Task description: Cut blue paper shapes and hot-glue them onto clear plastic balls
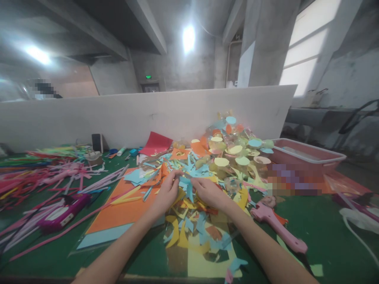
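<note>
The fingers of the left hand (170,187) and the right hand (210,191) were bent and pinched on a small thin thing (186,175) between their tips. It was too blurry to tell what it was. Blue paper (187,188) hung just under it, between the hands. Scraps (201,223) lay in a messy heap below and around them. An orange sheet (118,215) was flat by the left arm. A pink tool (278,227) lay beside the right arm. Behind the hands were red paper (156,143) and a big pile of paper rounds (235,150). Farther left were a purple box (63,215) and pink strips (63,173). A pink bin (308,159) stood far right on the green table (142,256).
</note>
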A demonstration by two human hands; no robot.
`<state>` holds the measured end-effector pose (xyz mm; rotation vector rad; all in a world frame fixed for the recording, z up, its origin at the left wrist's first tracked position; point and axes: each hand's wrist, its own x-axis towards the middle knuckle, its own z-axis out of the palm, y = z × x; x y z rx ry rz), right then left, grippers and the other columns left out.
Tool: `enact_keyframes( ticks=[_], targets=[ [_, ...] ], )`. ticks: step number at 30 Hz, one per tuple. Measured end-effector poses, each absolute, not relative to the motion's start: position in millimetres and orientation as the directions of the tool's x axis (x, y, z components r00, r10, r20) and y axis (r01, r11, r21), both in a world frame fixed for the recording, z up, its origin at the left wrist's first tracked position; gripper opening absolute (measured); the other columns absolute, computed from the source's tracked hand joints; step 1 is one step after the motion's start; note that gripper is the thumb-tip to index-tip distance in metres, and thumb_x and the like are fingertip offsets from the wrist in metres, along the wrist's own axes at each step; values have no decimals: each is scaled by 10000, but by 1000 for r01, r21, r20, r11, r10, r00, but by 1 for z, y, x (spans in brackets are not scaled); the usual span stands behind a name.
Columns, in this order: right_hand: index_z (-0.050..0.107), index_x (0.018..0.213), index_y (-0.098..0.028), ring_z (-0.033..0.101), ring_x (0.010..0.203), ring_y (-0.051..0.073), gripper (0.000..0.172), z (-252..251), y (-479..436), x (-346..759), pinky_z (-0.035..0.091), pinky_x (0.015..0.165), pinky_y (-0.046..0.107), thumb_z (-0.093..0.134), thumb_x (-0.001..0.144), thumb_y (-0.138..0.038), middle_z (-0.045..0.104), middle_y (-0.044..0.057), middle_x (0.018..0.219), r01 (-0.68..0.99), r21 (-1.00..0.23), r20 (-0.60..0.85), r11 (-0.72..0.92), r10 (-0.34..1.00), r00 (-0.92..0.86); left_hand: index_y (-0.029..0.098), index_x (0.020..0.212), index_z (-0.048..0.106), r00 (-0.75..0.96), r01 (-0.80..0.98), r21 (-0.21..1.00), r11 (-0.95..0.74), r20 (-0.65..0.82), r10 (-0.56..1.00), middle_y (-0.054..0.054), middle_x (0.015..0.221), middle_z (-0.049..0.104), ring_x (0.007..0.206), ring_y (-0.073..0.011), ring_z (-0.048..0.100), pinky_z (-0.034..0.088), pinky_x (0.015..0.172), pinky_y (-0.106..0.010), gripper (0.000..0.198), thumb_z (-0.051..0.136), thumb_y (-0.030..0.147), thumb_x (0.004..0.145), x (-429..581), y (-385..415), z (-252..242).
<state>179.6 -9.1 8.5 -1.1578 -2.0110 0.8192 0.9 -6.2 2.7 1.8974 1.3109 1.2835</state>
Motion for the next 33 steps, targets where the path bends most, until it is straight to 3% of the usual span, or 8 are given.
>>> enact_keyframes(
  ticks=[4, 8, 12, 24, 33],
  targets=[
    [370, 671, -220, 412, 590, 147, 408, 9, -10, 179, 316, 587, 270, 225, 977, -447, 440, -27, 608, 443, -818, 216, 367, 909, -355, 230, 1044, 541, 104, 410, 824, -392, 384, 917, 22, 734, 464, 669, -150, 478, 424, 649, -265, 227, 372, 323, 926, -1, -3, -1],
    [379, 678, -216, 394, 601, 137, 347, 5, -6, 176, 308, 566, 263, 332, 944, -434, 437, -29, 636, 440, -829, 214, 344, 924, -318, 228, 1015, 531, 87, 368, 836, -407, 405, 910, 30, 731, 449, 663, -144, 462, 398, 630, -247, 190, 416, 326, 901, -1, -1, 0],
    [473, 734, -196, 435, 580, 124, 252, 0, -2, 176, 335, 534, 240, 447, 890, -393, 474, -36, 633, 413, -848, 180, 331, 914, -363, 225, 1043, 502, 98, 268, 881, -391, 379, 920, 31, 763, 488, 629, -125, 447, 386, 600, -230, 208, 438, 352, 891, 0, 2, 1],
    [590, 901, -175, 509, 609, 131, 254, -13, 8, 175, 406, 560, 241, 520, 866, -417, 589, -8, 728, 154, -953, 178, 261, 892, -416, 235, 1070, 483, 90, -40, 981, -191, 194, 977, 83, 653, 457, 491, -68, 440, 334, 479, -179, 368, 593, 475, 814, 2, -1, 5],
    [633, 914, -162, 552, 657, 143, 263, -8, 5, 171, 448, 603, 256, 577, 811, -397, 647, 24, 810, 44, -975, 185, 218, 904, -385, 238, 1048, 483, 84, -70, 995, -65, 71, 994, 113, 555, 380, 385, -55, 339, 250, 412, -179, 391, 634, 454, 758, 5, -4, 11]
  ],
)
